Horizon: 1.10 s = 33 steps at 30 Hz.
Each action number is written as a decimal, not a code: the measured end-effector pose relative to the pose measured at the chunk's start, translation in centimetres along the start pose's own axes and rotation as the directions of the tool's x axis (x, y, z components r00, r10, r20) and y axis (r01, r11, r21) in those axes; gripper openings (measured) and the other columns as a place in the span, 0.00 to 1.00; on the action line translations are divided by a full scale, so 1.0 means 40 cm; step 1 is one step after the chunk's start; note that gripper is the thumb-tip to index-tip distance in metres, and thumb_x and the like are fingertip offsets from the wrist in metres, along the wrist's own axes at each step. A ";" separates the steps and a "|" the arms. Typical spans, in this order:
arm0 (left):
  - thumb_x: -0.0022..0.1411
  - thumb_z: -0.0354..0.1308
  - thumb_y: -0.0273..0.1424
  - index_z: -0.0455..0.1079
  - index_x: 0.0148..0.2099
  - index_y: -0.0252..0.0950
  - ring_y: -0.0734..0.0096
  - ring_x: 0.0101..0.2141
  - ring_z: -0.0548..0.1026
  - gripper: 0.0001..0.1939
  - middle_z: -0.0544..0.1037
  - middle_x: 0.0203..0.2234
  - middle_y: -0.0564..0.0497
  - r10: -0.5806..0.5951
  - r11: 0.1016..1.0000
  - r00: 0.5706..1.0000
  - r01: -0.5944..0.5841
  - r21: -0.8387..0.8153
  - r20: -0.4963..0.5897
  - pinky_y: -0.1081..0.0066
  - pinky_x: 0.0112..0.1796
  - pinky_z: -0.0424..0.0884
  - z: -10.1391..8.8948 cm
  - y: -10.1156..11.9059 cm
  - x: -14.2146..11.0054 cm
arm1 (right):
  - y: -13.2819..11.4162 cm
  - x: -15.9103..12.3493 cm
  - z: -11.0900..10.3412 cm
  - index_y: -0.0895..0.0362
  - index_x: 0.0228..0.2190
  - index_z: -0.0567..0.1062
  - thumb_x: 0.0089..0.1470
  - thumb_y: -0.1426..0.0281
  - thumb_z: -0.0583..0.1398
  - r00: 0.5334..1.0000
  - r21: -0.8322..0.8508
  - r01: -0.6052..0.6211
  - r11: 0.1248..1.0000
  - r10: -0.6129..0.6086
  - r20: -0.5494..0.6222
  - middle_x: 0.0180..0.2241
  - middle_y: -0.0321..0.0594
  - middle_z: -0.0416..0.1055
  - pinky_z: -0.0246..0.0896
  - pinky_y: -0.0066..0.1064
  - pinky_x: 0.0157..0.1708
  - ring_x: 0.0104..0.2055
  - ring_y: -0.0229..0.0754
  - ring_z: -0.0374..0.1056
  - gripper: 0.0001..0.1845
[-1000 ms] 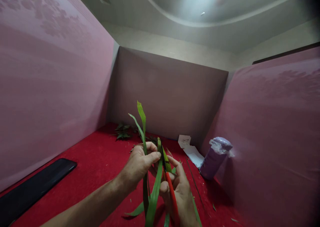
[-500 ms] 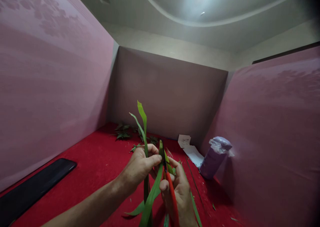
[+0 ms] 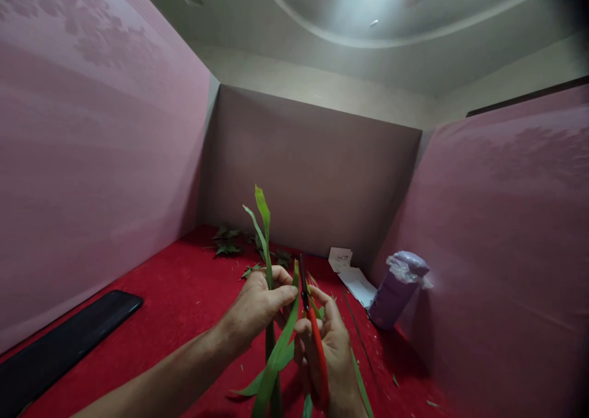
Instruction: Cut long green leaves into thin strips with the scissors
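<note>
My left hand (image 3: 264, 301) pinches a long green leaf (image 3: 284, 335) near its cut tip, and other long leaves (image 3: 265, 228) rise out past its fingers. Close beside it, my right hand (image 3: 329, 350) is wrapped round red-handled scissors (image 3: 318, 350) with dark blades pointing up. Those blades stand just right of the leaf tip, with a narrow gap between. A yellowish-green piece of leaf shows by the right fingers, partly hidden by the scissors. The lower ends of the leaves hang below the hands.
Dark green leaves (image 3: 226, 243) lie at the back of the red cloth (image 3: 184, 320). A black phone-like slab (image 3: 73, 350) is at left. White papers (image 3: 356, 285) and a purple plastic-wrapped cylinder (image 3: 393, 298) stand at right. Pink walls (image 3: 101, 160) enclose the sides.
The scissor blades have come away from the leaf tip, slightly to the right. The yellowish piece by my right fingers has shifted down. My left hand keeps its pinch.
</note>
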<state>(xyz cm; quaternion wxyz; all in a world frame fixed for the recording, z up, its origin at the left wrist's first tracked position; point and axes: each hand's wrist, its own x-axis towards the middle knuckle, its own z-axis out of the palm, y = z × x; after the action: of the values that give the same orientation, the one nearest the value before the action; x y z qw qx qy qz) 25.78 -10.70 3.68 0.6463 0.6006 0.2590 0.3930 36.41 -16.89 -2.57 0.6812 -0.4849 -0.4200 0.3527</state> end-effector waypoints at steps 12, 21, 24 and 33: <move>0.44 0.58 0.30 0.62 0.27 0.33 0.76 0.14 0.67 0.08 0.69 0.14 0.55 0.178 0.983 0.940 -0.182 0.013 -0.291 0.77 0.15 0.64 -0.145 0.052 0.118 | 0.046 0.097 -0.141 0.59 0.47 0.63 0.44 0.72 0.58 0.988 -0.854 0.020 0.521 -0.141 -0.063 0.19 0.33 0.65 0.48 0.27 0.23 0.22 0.41 0.62 0.26; 0.48 0.53 0.27 0.61 0.27 0.34 0.79 0.13 0.65 0.03 0.67 0.13 0.56 0.151 0.988 0.773 -0.137 0.070 -0.616 0.79 0.14 0.62 -0.323 0.029 0.262 | 0.123 0.096 -0.216 0.61 0.51 0.57 0.50 0.72 0.54 0.999 -0.993 -0.013 0.116 -0.035 -0.017 0.30 0.45 0.74 0.51 0.28 0.27 0.34 0.48 0.70 0.26; 0.46 0.54 0.27 0.61 0.27 0.33 0.76 0.15 0.68 0.04 0.68 0.14 0.55 0.131 0.990 0.804 -0.079 0.114 -0.579 0.74 0.20 0.67 -0.356 -0.016 0.281 | 0.141 0.087 -0.213 0.59 0.46 0.61 0.50 0.74 0.54 1.000 -0.997 0.026 0.071 -0.018 0.025 0.31 0.44 0.74 0.51 0.28 0.28 0.35 0.48 0.70 0.20; 0.46 0.60 0.38 0.63 0.47 0.26 0.52 0.45 0.69 0.28 0.72 0.42 0.36 0.274 0.605 0.859 0.196 0.772 -0.433 0.61 0.43 0.65 -0.364 -0.105 0.264 | 0.139 0.075 -0.219 0.55 0.38 0.66 0.53 0.72 0.52 0.992 -0.999 0.051 0.005 -0.116 0.050 0.31 0.41 0.72 0.50 0.27 0.26 0.33 0.43 0.70 0.08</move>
<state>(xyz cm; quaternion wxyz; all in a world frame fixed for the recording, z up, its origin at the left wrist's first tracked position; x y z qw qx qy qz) 20.74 6.43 -1.10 0.2090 0.7029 0.5535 0.3950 45.23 -15.85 -8.75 0.1723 -0.8057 -0.5584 -0.0968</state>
